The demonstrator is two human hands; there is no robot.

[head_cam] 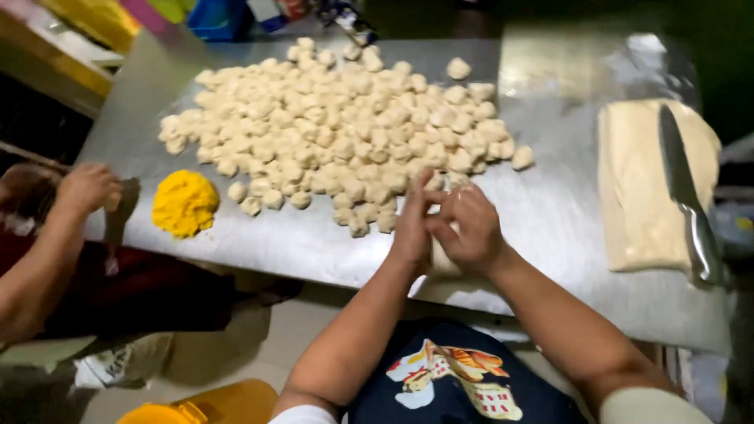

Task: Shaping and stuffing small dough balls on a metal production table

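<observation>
dough piece (441, 259) over steel table (565, 212)

Dough pieces (338, 129) mid-table (550, 212), filling mound (184, 202) left, knife (685, 192) perhaps atop dough slab (632, 188) right.

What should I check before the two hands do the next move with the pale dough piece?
1. Left hand and right hand together on the pale dough piece: ok.
2. Grip on it: cannot tell, fingers cover it.
3. Heap of small pale dough balls lies close ahead: ok.
4. Yellow filling mound sits near another person's hand: ok.
5. Long steel knife rests on the flat dough slab, apart from both hands: ok.
</observation>
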